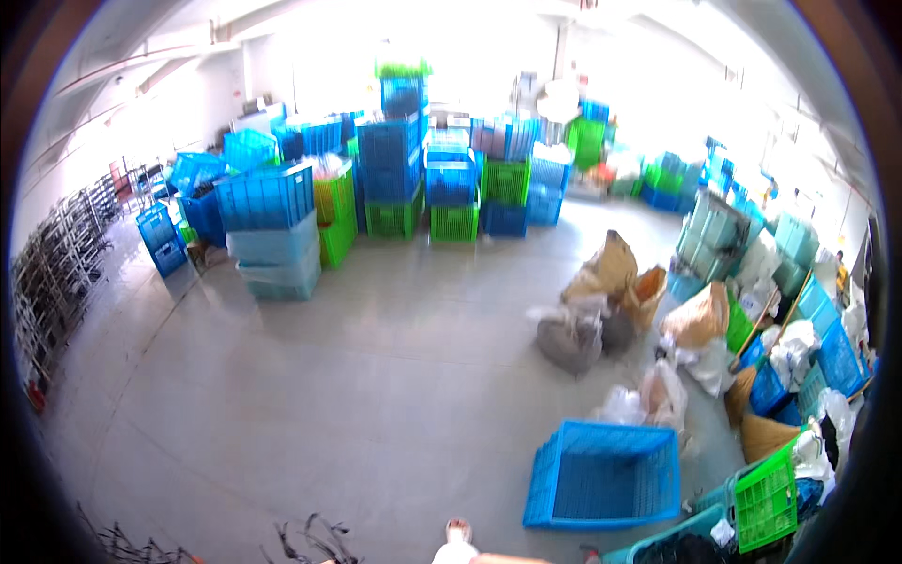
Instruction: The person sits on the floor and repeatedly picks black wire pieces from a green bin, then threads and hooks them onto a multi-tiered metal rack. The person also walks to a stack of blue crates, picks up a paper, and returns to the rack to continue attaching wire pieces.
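Counted one big open blue crate (601, 484) and one tilted green crate (766, 498) lower right, at least three brown sacks (609, 267) right of centre, two pale tubs (279, 280) under one blue bin (265, 201) centre-left; far-right crates (709, 226) were too jumbled to count.

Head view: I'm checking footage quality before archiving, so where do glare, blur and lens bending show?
In the head view, the back wall is washed out to white; in the head view, the ceiling beams bend toward the dark rim; also in the head view, the brown sack looks softly smeared, while the nearest blue plastic crate reads clearer.
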A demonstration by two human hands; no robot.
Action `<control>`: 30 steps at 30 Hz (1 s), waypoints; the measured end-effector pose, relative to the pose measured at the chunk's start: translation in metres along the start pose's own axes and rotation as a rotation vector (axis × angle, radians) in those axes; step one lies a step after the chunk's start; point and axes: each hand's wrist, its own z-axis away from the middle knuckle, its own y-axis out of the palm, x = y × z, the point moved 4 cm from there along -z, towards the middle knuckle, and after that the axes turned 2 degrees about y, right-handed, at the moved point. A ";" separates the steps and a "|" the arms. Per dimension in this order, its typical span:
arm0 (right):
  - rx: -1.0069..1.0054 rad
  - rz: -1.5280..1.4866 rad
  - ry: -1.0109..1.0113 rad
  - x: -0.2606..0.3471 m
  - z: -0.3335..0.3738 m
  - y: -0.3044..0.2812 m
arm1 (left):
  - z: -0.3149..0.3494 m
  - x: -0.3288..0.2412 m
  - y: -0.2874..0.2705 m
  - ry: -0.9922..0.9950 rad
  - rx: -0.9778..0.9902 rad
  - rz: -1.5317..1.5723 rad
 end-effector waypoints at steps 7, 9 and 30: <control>-0.018 -0.114 0.129 0.025 0.003 -0.159 | -0.092 -0.097 -0.027 0.098 0.209 -0.181; -0.039 -0.081 0.169 0.015 -0.012 -0.200 | -0.123 -0.121 -0.051 0.104 0.205 -0.221; -0.548 0.140 0.191 0.098 -0.251 -0.747 | -0.476 -0.486 -0.472 0.018 0.292 -0.597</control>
